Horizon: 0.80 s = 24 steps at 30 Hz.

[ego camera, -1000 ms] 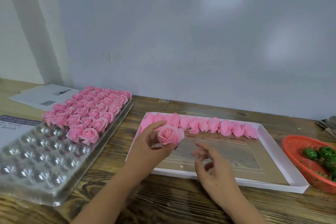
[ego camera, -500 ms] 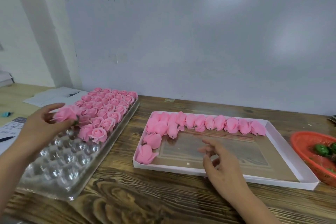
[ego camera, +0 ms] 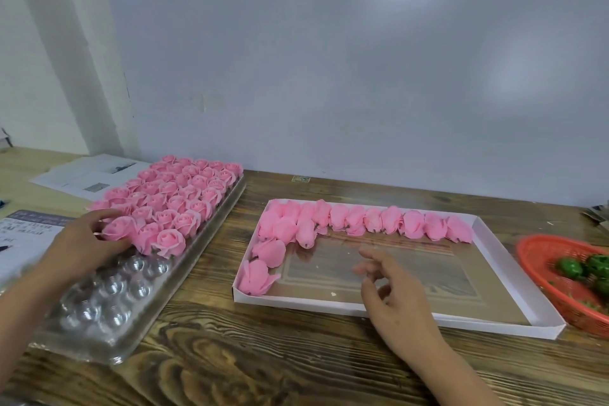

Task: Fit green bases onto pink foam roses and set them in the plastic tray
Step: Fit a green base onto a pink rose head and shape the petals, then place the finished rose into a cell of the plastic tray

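The pink rose (ego camera: pixel 120 227) in the person's left hand (ego camera: pixel 84 241) sits at the near left end of the filled rows in the clear plastic tray (ego camera: pixel 108 306), and the fingers and thumb of this hand are curled around it from the left side. Whether the rose already rests fully in its cup, I cannot tell. It touches the other roses in the tray (ego camera: pixel 178 198), which stand upright in close rows and fill the far part of the tray, while the near part shows round clear cups with nothing in them. The right hand (ego camera: pixel 393 293) hangs over the near edge of the white cardboard box (ego camera: pixel 514 270), holding nothing, with its fingers loosely spread and a little bent. In this box the loose roses (ego camera: pixel 362 221) lie on their sides in one row along the far wall, and some more go down the left wall. At the right edge an orange basket (ego camera: pixel 540 254) holds the green bases (ego camera: pixel 571 267), well apart from both hands. All of this stands on a dark wooden table (ego camera: pixel 296 366). Printed papers (ego camera: pixel 89 175) lie on the table behind and left of the tray, and a pale board leans on the wall behind.
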Each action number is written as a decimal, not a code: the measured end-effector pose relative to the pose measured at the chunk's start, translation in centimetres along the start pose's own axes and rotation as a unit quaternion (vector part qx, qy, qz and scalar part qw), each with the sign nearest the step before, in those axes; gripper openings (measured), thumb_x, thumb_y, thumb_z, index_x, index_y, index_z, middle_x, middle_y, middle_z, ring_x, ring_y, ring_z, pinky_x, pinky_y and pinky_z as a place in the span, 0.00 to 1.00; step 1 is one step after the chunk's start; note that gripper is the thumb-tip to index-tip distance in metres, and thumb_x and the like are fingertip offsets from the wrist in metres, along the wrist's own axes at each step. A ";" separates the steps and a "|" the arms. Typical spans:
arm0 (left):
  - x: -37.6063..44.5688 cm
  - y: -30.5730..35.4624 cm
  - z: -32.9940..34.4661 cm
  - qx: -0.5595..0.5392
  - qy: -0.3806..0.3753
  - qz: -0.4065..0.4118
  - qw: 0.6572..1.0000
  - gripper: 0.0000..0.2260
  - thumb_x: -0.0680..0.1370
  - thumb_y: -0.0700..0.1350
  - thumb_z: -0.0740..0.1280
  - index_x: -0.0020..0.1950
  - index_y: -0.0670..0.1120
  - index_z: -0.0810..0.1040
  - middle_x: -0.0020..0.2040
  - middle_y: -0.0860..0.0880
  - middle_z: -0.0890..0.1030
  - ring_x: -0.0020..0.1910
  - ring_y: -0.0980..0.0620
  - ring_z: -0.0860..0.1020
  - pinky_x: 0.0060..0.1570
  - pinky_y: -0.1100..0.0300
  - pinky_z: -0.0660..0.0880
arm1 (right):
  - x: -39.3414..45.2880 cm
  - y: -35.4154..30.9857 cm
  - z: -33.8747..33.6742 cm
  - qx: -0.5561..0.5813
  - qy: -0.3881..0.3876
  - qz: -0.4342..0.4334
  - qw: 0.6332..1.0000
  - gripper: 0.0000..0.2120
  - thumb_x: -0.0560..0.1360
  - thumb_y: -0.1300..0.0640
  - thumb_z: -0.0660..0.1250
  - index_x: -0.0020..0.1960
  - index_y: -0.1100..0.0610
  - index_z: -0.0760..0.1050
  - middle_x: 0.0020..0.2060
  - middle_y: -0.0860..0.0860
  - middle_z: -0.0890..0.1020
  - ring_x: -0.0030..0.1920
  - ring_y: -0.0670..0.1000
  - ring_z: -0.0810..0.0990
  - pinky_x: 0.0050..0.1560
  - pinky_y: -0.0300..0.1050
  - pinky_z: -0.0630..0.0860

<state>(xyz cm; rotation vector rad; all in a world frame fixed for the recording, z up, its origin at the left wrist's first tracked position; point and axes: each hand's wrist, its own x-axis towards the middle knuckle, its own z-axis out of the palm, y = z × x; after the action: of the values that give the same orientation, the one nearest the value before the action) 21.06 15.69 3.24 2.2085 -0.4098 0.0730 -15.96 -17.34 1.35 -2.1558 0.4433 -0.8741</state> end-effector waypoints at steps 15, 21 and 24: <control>1.8 -0.4 -0.7 0.056 -0.052 -0.016 0.997 0.28 0.68 0.39 0.81 0.65 0.50 0.78 0.50 0.40 0.83 0.43 0.47 0.81 0.41 0.51 0.75 | 0.0 0.2 0.0 -0.003 -0.004 0.003 1.000 0.24 0.77 0.63 0.65 0.59 0.33 0.69 0.46 0.34 0.81 0.47 0.41 0.79 0.40 0.27 0.71; 2.1 -0.2 -1.1 0.035 -0.078 0.008 0.996 0.32 0.67 0.37 0.82 0.66 0.55 0.76 0.54 0.43 0.81 0.49 0.44 0.80 0.49 0.48 0.77 | 0.0 0.3 0.1 -0.004 -0.005 0.002 1.000 0.24 0.77 0.63 0.65 0.59 0.34 0.69 0.46 0.32 0.80 0.47 0.42 0.79 0.40 0.28 0.72; 2.3 -0.8 -1.0 0.062 -0.049 0.032 0.996 0.31 0.67 0.39 0.82 0.66 0.54 0.77 0.49 0.44 0.83 0.43 0.47 0.81 0.42 0.49 0.77 | 0.0 0.3 0.1 -0.006 -0.007 0.005 1.000 0.24 0.77 0.63 0.65 0.59 0.34 0.69 0.48 0.31 0.79 0.45 0.43 0.79 0.40 0.29 0.72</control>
<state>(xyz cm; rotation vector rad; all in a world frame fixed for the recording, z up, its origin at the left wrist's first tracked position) 23.54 16.29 3.74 2.3281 -0.5443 0.0258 -15.88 -17.50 1.07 -2.1680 0.4518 -0.8522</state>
